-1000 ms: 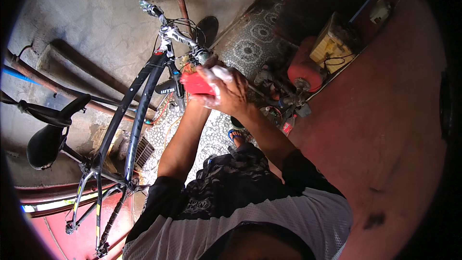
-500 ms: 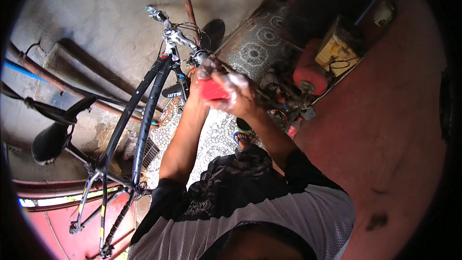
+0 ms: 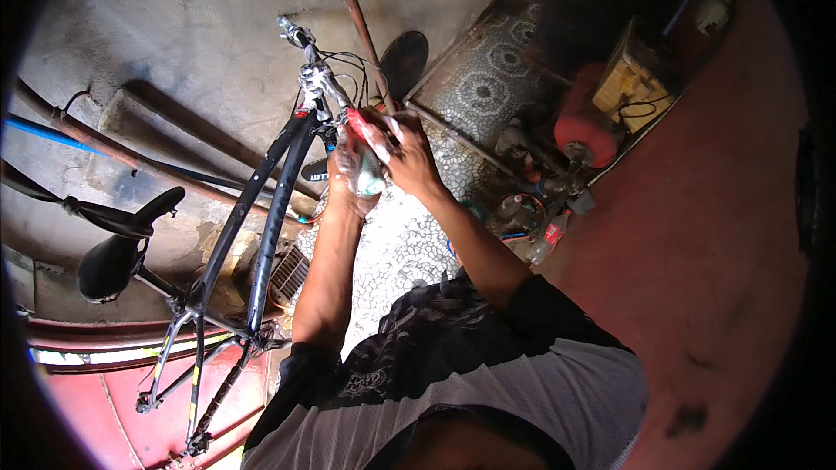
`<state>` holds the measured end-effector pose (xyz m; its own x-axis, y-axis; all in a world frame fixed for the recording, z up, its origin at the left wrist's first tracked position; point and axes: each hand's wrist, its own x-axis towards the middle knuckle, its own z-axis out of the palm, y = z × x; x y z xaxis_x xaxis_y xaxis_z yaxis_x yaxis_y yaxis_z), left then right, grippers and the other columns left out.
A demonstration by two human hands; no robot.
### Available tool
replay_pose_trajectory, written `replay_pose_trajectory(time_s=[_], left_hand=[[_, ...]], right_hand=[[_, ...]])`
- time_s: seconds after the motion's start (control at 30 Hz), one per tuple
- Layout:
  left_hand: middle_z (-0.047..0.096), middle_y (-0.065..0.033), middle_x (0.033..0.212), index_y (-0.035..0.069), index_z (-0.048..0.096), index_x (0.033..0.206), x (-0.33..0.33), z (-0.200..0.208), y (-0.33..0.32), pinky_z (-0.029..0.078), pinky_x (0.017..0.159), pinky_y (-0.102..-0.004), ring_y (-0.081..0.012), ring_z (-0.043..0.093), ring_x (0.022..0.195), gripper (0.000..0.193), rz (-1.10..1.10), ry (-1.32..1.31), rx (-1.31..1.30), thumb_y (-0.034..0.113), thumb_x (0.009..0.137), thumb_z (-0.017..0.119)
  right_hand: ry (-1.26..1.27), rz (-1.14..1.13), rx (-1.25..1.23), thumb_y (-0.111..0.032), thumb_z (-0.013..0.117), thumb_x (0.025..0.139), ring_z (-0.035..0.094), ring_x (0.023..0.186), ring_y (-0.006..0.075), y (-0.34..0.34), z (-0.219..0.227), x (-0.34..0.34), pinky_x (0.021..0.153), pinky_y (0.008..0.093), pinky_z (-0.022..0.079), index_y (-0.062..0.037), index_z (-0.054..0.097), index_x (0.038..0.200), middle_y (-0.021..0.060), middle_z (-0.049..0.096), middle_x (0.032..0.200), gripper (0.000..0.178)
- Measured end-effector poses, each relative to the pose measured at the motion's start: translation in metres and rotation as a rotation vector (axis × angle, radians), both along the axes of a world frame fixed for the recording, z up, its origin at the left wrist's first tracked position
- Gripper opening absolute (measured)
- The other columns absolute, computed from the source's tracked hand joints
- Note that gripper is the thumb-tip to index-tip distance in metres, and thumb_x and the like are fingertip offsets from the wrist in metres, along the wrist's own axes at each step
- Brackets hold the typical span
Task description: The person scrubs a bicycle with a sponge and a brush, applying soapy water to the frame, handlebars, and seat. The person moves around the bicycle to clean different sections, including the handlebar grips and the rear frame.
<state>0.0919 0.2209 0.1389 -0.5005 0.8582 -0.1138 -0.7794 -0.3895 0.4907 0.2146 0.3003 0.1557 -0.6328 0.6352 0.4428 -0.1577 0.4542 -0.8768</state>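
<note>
Dark metal-framed bicycle [image 3: 277, 218]: remote inspection

I note the bicycle's foam-smeared tubular handlebar [image 3: 372, 183], its near end enclosed by the bare left hand [image 3: 344, 176], presumably to steady it. The bare, foamy right hand [image 3: 409, 157] grips a soft-looking red pad [image 3: 357, 124] at that end, presumably for firm contact. Right of the bicycle, I log a red cylindrical tank [image 3: 582, 130], contents hidden, and a clear red-labelled plastic bottle [image 3: 549, 240], contents unclear.

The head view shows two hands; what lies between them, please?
In the head view, the handlebar's foamy end lies between the left hand and right hand, beside the red sponge.
</note>
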Motion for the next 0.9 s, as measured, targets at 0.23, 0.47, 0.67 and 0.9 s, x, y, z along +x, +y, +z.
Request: replay_pose_trajectory(time_s=[0.23, 0.47, 0.67, 0.9], left_hand=[[0.072, -0.0108, 0.100, 0.007, 0.064, 0.120, 0.003, -0.002, -0.008, 0.060, 0.080, -0.0377, -0.0239, 0.070, 0.087, 0.042, 0.062, -0.144, -0.088, 0.046, 0.106, 0.055], [0.072, -0.0041, 0.103, 0.015, 0.064, 0.121, 0.022, -0.006, -0.009, 0.058, 0.074, -0.0364, -0.0216, 0.068, 0.085, 0.038, 0.148, -0.194, -0.164, 0.047, 0.110, 0.046], [0.072, -0.0094, 0.091, 0.009, 0.066, 0.112, 0.034, -0.010, -0.013, 0.060, 0.079, -0.0429, -0.0274, 0.070, 0.083, 0.039, -0.011, -0.208, -0.047, 0.044, 0.108, 0.051], [0.056, -0.0036, 0.085, 0.008, 0.051, 0.137, 0.122, 0.018, -0.020, 0.041, 0.049, -0.0290, -0.0141, 0.051, 0.063, 0.041, 0.131, -0.131, -0.257, 0.020, 0.100, 0.064]], right_hand=[[0.249, 0.044, 0.304, -0.025, 0.070, 0.100, 0.060, 0.086, 0.0294, 0.001, -0.002, 0.024, 0.084, 0.0471, 0.047, -0.0057, 0.067, 0.135, 0.0118, 0.068, 0.095, 0.041], [0.016, 0.220, 0.164, -0.041, 0.066, 0.102, 0.063, 0.104, 0.0328, 0.026, -0.008, 0.010, 0.091, 0.0424, 0.049, -0.0076, 0.066, 0.137, 0.0173, 0.073, 0.108, 0.049], [0.164, 0.265, 0.359, -0.036, 0.071, 0.099, 0.058, 0.089, 0.0269, 0.032, -0.010, 0.040, 0.080, 0.0390, 0.050, -0.0149, 0.072, 0.133, 0.0106, 0.067, 0.090, 0.040], [-0.283, 0.311, 0.485, -0.041, 0.061, 0.104, 0.066, 0.107, 0.0335, 0.096, 0.002, -0.041, 0.093, 0.0409, 0.052, -0.0146, 0.072, 0.132, 0.0149, 0.063, 0.114, 0.040]])
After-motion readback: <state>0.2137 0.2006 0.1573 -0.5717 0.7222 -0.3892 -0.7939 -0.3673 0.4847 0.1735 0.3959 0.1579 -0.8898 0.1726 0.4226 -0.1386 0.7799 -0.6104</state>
